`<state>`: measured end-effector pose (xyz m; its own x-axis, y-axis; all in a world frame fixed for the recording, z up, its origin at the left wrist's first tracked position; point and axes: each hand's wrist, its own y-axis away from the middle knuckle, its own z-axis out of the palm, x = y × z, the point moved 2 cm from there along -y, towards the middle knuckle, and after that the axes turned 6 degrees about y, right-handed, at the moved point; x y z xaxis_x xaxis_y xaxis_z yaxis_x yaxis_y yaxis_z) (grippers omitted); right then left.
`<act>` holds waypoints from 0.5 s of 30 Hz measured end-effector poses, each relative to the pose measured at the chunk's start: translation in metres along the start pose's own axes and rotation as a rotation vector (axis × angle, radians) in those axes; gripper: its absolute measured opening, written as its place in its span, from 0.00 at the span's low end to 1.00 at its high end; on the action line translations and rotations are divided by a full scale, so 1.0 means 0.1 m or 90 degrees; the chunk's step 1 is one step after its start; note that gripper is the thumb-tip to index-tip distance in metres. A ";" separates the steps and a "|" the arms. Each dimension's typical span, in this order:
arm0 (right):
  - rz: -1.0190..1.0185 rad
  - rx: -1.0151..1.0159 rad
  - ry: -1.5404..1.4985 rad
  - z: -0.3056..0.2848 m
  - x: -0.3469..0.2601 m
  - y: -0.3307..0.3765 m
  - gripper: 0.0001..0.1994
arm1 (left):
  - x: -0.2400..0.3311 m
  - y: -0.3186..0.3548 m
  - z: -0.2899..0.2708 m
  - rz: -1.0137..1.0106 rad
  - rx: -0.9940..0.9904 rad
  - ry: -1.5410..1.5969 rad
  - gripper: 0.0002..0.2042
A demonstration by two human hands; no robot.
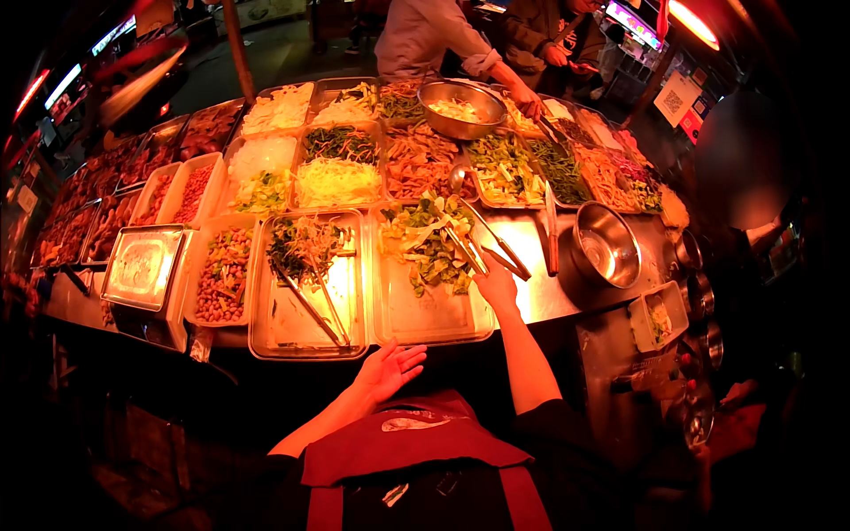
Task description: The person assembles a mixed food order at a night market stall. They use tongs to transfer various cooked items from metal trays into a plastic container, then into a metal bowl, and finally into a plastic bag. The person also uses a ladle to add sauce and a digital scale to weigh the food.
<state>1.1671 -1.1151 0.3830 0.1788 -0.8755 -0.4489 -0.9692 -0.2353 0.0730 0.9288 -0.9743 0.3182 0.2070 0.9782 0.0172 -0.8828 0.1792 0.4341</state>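
Observation:
My right hand point(496, 288) is wrapped around the metal tongs point(464, 243). Their tips reach into the chopped leafy greens point(434, 232) heaped at the far side of a clear tray point(434, 320). Palm up with fingers spread, my left hand point(388, 370) hovers before the tray's near edge and holds nothing. Just left is another tray point(266, 341) of mixed shredded vegetables point(305, 248) with its own tongs point(312, 310) lying in it. A ladle point(460, 174) and more tongs point(551, 232) rest to the right of the greens.
A steel bowl point(607, 246) stands at the right. Across the counter, a person's hand point(529, 102) is at the food beside a larger bowl point(460, 111). Several food trays fill the far side. A lidded metal container point(146, 265) and a peanut tub point(221, 279) stand left.

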 end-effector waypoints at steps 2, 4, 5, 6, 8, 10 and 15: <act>-0.017 0.003 0.001 0.01 0.02 0.00 0.27 | -0.01 0.00 -0.01 0.005 -0.008 0.002 0.18; -0.050 0.013 -0.013 -0.08 -0.02 0.02 0.27 | 0.00 -0.01 -0.01 0.007 -0.007 0.005 0.17; -0.066 0.018 -0.020 -0.15 -0.05 0.05 0.27 | 0.00 -0.01 -0.01 0.006 -0.007 0.006 0.17; -0.026 -0.016 -0.010 -0.26 -0.09 0.09 0.27 | 0.00 -0.01 0.00 0.007 -0.012 0.007 0.17; -0.063 0.029 0.043 -0.38 -0.13 0.15 0.27 | 0.00 -0.01 0.00 0.008 -0.017 0.016 0.17; -0.079 0.057 0.098 -0.54 -0.25 0.27 0.25 | 0.00 0.00 0.00 0.014 -0.009 0.011 0.16; -0.123 0.059 0.237 -0.52 -0.12 0.15 0.24 | 0.00 -0.01 0.00 0.017 -0.009 0.002 0.16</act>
<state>1.1587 -1.1298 0.4358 0.3904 -0.9159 -0.0929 -0.9202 -0.3853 -0.0689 0.9293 -0.9743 0.3178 0.1823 0.9829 0.0262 -0.8941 0.1546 0.4202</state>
